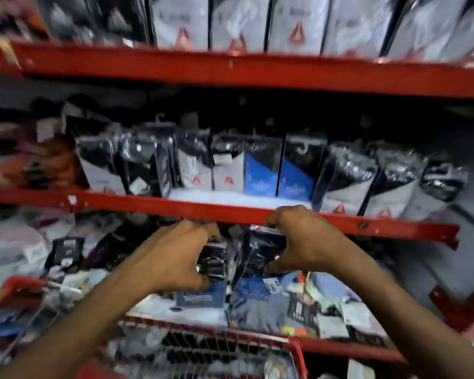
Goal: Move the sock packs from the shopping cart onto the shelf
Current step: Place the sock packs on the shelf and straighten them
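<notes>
My left hand (175, 255) is closed around a dark sock pack (213, 260). My right hand (304, 236) grips another dark, plastic-wrapped sock pack (260, 250). Both packs hang side by side above the red wire shopping cart (208, 332), just below the red edge of the middle shelf (367, 224). That shelf carries a row of upright sock packs (263, 170), black, grey and blue, with a bare white strip in front of them. The frame is blurred by motion.
The top shelf (257, 69) holds tall white and black packs. The lowest shelf (348, 318) and the cart are heaped with mixed packets. A red upright bracket (457, 302) stands at the right.
</notes>
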`<move>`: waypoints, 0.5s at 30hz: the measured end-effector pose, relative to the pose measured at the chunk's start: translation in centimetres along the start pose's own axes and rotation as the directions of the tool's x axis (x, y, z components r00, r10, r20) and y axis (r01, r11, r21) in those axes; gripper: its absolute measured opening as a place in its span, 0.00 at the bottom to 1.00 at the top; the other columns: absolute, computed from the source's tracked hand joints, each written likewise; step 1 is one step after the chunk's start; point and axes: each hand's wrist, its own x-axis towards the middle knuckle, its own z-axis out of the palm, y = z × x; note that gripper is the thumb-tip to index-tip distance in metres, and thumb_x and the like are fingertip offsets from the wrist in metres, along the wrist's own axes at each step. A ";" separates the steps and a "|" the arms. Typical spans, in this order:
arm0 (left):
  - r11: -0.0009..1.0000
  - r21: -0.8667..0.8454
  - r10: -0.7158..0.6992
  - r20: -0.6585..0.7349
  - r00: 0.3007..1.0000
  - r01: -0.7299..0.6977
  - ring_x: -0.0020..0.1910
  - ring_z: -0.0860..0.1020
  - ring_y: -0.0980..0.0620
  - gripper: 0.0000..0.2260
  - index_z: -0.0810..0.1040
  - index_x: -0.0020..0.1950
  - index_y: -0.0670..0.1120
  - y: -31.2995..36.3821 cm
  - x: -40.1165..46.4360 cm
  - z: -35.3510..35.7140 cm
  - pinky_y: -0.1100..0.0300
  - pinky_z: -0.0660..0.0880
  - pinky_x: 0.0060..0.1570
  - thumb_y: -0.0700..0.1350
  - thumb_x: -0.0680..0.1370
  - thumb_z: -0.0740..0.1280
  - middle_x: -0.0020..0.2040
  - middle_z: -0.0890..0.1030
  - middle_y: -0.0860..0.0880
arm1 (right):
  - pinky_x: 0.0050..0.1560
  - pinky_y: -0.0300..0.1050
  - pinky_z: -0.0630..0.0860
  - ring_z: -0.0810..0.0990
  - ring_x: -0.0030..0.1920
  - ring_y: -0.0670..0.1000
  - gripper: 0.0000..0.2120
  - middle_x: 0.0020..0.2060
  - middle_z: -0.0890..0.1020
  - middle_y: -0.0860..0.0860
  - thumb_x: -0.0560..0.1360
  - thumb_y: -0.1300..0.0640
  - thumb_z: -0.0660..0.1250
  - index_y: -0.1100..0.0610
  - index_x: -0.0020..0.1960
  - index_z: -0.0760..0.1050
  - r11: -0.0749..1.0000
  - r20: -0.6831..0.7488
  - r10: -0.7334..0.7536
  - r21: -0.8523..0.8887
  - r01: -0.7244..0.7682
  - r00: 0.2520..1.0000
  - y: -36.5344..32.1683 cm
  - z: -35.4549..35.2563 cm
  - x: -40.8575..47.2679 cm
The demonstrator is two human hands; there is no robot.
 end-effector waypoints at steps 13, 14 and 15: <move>0.995 -0.016 0.098 -0.161 0.982 -0.102 0.45 0.82 0.46 0.34 0.74 0.65 0.50 0.8 11.7 -12.9 0.47 0.82 0.42 0.52 0.63 0.82 0.43 0.81 0.50 | 0.45 0.50 0.83 0.84 0.43 0.54 0.26 0.45 0.85 0.51 0.55 0.46 0.84 0.52 0.50 0.83 0.994 -0.201 0.095 -0.031 -0.103 0.975 4.3 -14.1 6.8; 0.994 -0.027 0.099 -0.157 0.983 -0.104 0.44 0.83 0.46 0.34 0.74 0.65 0.49 0.8 12.8 -12.9 0.45 0.82 0.43 0.52 0.63 0.82 0.47 0.82 0.47 | 0.44 0.49 0.83 0.84 0.41 0.53 0.25 0.43 0.85 0.50 0.55 0.47 0.84 0.52 0.49 0.83 0.993 -0.187 0.110 -0.026 -0.117 0.976 4.7 -14.2 7.5; 0.994 -0.035 0.100 -0.156 0.983 -0.107 0.43 0.83 0.45 0.34 0.74 0.65 0.49 0.8 14.0 -12.8 0.45 0.83 0.43 0.52 0.62 0.83 0.49 0.83 0.46 | 0.42 0.48 0.83 0.85 0.40 0.53 0.24 0.41 0.85 0.50 0.55 0.48 0.85 0.52 0.47 0.83 0.991 -0.169 0.126 -0.026 -0.132 0.978 5.3 -14.3 8.2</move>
